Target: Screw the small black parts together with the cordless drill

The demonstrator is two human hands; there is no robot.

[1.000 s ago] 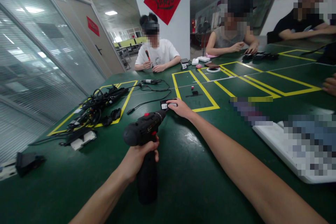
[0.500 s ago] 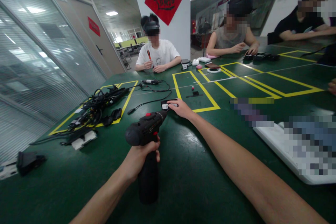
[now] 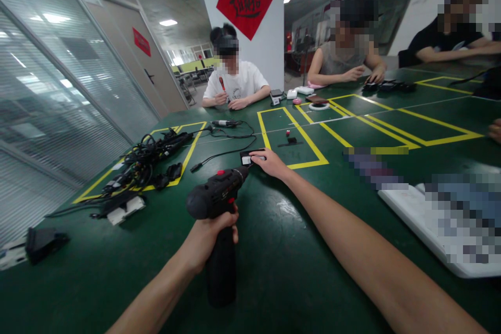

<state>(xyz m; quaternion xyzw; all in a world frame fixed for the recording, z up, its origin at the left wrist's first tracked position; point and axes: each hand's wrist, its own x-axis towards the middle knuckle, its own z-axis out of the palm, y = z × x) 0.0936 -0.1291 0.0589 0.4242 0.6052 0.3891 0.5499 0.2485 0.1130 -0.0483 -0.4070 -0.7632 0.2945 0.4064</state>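
Observation:
My left hand (image 3: pixel 209 237) is wrapped round the grip of a black cordless screwdriver (image 3: pixel 219 219) with a red switch. Its nose points at a small black box with a white label (image 3: pixel 249 157) lying on the green table (image 3: pixel 282 250). My right hand (image 3: pixel 270 162) rests on that box, fingers pressed on its top and holding it down. The driver's tip meets the box at its near left corner.
A tangle of black cables and adapters (image 3: pixel 144 162) lies to the left inside yellow tape marks. A black part (image 3: pixel 41 242) sits at far left. A white tray (image 3: pixel 434 224) stands at right. Three other people sit across the table.
Almost nothing: both hands hold their places, and the view has shifted very slightly.

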